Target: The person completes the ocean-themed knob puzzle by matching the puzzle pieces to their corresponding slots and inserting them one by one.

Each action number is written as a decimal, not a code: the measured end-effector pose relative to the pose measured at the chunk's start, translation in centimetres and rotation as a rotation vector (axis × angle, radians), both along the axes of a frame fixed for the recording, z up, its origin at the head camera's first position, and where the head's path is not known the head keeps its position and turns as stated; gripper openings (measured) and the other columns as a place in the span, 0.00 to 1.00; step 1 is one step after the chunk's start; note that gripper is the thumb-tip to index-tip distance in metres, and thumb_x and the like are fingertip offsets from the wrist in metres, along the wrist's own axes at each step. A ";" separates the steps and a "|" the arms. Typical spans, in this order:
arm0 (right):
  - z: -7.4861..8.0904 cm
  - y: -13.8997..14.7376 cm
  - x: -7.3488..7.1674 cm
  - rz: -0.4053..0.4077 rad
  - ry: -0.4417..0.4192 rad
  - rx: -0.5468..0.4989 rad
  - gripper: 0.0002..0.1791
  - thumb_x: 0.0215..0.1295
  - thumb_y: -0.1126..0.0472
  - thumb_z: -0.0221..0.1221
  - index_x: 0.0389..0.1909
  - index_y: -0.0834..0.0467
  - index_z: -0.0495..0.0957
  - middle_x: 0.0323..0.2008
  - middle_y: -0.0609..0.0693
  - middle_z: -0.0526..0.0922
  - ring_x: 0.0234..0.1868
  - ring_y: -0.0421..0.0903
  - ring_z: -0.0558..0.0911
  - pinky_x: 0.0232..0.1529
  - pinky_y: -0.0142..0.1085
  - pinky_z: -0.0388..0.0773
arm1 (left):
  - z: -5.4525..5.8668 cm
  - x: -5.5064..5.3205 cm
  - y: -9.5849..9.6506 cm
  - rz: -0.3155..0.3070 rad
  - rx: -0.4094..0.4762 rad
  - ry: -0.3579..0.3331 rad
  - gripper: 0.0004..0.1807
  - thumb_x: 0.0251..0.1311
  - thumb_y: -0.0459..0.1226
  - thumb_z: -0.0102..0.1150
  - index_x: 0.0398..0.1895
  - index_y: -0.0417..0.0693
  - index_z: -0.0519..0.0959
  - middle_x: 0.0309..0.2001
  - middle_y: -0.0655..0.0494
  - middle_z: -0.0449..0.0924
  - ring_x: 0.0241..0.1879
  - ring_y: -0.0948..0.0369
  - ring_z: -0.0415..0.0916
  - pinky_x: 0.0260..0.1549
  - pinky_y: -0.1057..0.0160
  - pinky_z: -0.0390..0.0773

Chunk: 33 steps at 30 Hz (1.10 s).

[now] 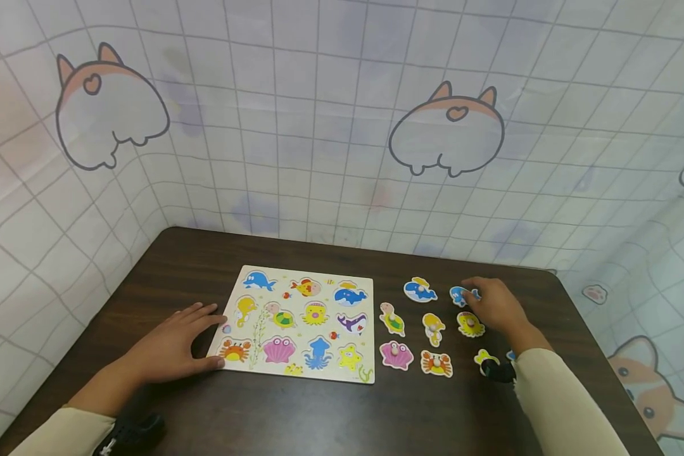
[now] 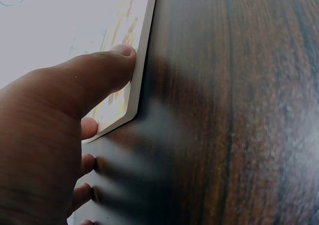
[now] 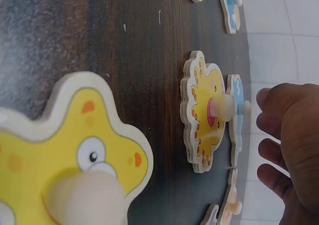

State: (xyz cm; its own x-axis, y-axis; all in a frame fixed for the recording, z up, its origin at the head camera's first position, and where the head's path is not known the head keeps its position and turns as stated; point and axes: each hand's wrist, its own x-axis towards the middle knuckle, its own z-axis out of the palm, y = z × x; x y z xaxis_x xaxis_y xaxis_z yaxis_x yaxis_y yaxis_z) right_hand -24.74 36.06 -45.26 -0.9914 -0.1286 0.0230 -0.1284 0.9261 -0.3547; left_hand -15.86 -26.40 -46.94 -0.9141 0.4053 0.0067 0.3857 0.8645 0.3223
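My left hand (image 1: 171,345) rests at the left edge of a wooden peg puzzle board (image 1: 296,275) printed with sea animals. Its thumb lies on the lower left corner and the fingers are spread out. Over to the right, my right hand (image 1: 498,311) reaches to a blue dolphin puzzle piece (image 1: 458,295). In the right wrist view, thumb and fingertips are right by the knob of that blue piece (image 3: 237,130), not closed round it. A yellow octopus piece (image 1: 470,325) lies just nearer me, and a starfish piece (image 3: 119,125) fills the foreground.
Between board and right hand lie a whale piece (image 1: 420,291), a turtle piece (image 1: 393,321), a seahorse piece (image 1: 432,332), a pink shell piece (image 1: 396,359) and a crab piece (image 1: 436,367). Another blue piece (image 1: 510,355) is partly hidden by the right wrist. A patterned curtain (image 1: 342,158) surrounds the dark table (image 1: 296,411).
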 end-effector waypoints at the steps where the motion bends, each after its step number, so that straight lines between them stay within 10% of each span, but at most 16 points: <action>1: -0.1 0.0 -0.1 -0.005 -0.001 0.001 0.20 0.77 0.57 0.58 0.63 0.63 0.78 0.54 0.64 0.83 0.41 0.53 0.82 0.39 0.50 0.78 | 0.1 0.0 0.0 0.000 0.002 -0.002 0.49 0.51 0.72 0.65 0.69 0.50 0.75 0.73 0.39 0.66 0.73 0.34 0.58 0.66 0.27 0.57; 19: -0.5 -0.1 -1.1 0.001 -0.023 0.030 0.18 0.75 0.61 0.58 0.61 0.63 0.78 0.52 0.63 0.83 0.33 0.50 0.78 0.31 0.42 0.74 | 0.2 0.1 0.0 0.009 0.015 -0.011 0.49 0.50 0.72 0.66 0.69 0.52 0.75 0.73 0.40 0.66 0.73 0.35 0.57 0.66 0.28 0.57; 33: -0.2 -0.4 -1.0 0.033 0.040 0.055 0.12 0.72 0.64 0.61 0.52 0.63 0.83 0.48 0.62 0.84 0.49 0.60 0.79 0.42 0.55 0.79 | -0.2 0.0 -0.2 0.020 0.012 -0.008 0.50 0.50 0.72 0.65 0.70 0.52 0.74 0.74 0.41 0.65 0.74 0.36 0.57 0.67 0.29 0.56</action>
